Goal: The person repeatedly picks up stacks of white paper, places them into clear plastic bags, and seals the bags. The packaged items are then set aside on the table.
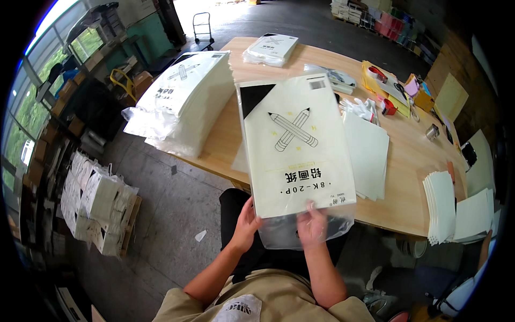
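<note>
A clear plastic bag of paper [295, 172], its white cover printed with two crossed pencils and a black corner, is held tilted up in front of me at the table's edge. My left hand [247, 222] grips its lower left side, fingers partly hidden behind it. At the near end my right hand [313, 225] pinches the bag where the loose plastic flap [279, 233] hangs past the paper. Left of it stands a tall stack of similar bagged packets [198, 96], and a smaller stack [272, 49] lies at the far edge. Loose white sheets [367, 155] lie to the right.
On the right of the wooden table [407, 182] are white gloves [360, 110], tape rolls [389, 107], scissors [400, 90] and a small metal can [432, 131]. Paper piles [440, 206] lie by another person [461, 290] at right. A loaded pallet [99, 204] stands on the floor at left.
</note>
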`<state>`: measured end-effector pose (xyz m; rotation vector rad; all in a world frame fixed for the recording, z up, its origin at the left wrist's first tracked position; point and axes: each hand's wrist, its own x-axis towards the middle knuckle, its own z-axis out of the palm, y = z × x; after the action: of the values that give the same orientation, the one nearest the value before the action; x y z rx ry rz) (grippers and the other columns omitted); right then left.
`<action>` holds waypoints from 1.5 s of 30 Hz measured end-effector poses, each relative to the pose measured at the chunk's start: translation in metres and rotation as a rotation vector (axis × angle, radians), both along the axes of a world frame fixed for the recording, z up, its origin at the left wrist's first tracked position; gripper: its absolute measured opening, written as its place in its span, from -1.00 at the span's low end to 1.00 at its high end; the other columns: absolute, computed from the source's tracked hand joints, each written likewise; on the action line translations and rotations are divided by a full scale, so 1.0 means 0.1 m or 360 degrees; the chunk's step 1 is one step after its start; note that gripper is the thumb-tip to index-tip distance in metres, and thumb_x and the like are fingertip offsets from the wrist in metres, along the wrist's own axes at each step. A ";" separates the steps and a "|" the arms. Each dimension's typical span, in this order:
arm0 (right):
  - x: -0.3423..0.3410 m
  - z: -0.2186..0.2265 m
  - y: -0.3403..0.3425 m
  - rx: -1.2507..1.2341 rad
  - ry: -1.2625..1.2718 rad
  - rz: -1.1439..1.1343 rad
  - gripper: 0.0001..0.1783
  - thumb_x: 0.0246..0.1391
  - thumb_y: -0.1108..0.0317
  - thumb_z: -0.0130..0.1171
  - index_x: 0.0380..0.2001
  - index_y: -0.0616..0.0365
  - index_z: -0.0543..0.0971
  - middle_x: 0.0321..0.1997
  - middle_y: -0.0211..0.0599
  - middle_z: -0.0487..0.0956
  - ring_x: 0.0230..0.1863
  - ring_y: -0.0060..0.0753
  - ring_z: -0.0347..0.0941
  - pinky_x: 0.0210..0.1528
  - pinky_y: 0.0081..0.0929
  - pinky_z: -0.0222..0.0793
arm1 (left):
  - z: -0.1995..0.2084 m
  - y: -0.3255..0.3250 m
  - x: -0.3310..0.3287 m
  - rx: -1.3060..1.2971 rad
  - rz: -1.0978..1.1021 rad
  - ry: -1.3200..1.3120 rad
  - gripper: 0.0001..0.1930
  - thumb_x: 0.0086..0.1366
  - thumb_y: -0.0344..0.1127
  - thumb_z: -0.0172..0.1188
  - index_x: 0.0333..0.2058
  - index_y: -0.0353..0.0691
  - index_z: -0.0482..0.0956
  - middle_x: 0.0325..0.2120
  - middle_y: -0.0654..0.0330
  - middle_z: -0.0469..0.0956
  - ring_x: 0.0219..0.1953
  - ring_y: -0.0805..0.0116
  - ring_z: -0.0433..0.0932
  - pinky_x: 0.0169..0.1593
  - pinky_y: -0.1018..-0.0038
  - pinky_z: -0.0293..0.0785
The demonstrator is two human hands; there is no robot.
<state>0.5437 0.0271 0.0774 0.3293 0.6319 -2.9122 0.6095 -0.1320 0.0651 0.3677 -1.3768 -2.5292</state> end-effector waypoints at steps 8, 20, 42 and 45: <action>-0.02 0.13 -0.27 0.0063 0.0058 -0.0026 -0.53 0.19 0.64 0.05 0.17 0.17 0.37 0.10 -0.19 0.49 0.12 -0.20 0.47 0.17 -0.20 0.50 | 0.14 0.18 -0.06 0.0478 -0.0028 0.0153 -0.47 0.28 -0.18 0.31 0.13 -0.30 0.41 -0.05 0.13 0.58 -0.08 0.30 0.61 -0.03 0.35 0.55; -0.10 0.55 -0.70 0.0099 0.0291 0.0087 -0.40 0.18 0.61 0.08 0.29 0.14 0.26 0.29 -0.15 0.39 0.26 -0.15 0.39 0.30 -0.13 0.41 | 0.77 0.21 -0.66 0.0573 0.0613 0.0206 -0.55 0.40 -0.34 0.13 0.22 -0.17 0.31 0.09 0.15 0.48 0.08 0.22 0.52 0.12 0.23 0.50; 0.38 -0.79 0.74 0.0912 -0.0067 0.0244 -0.60 0.31 0.45 0.02 0.20 0.21 0.39 0.17 0.06 0.52 -0.08 -0.06 0.62 -0.02 -0.19 0.59 | 1.51 -4.98 -2.58 -0.0107 0.0664 0.0196 -0.82 0.36 -0.36 0.13 -0.13 -0.29 0.52 -0.26 0.14 0.54 -0.25 0.19 0.57 -0.12 0.22 0.55; 0.56 -0.90 0.87 0.0913 -0.0147 0.0211 -0.62 0.31 0.42 0.03 0.17 0.22 0.41 0.13 0.05 0.54 -0.11 -0.08 0.63 -0.05 -0.21 0.59 | 1.33 -4.98 -2.46 -0.0352 0.0867 -0.0314 -0.72 0.26 -0.34 0.27 -0.10 -0.30 0.52 -0.25 0.08 0.54 -0.23 0.14 0.57 -0.17 0.15 0.56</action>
<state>0.5995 0.1138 -0.0121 0.4564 1.4068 -2.5182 0.3631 -0.6302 0.1980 0.8359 -1.3723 -1.9208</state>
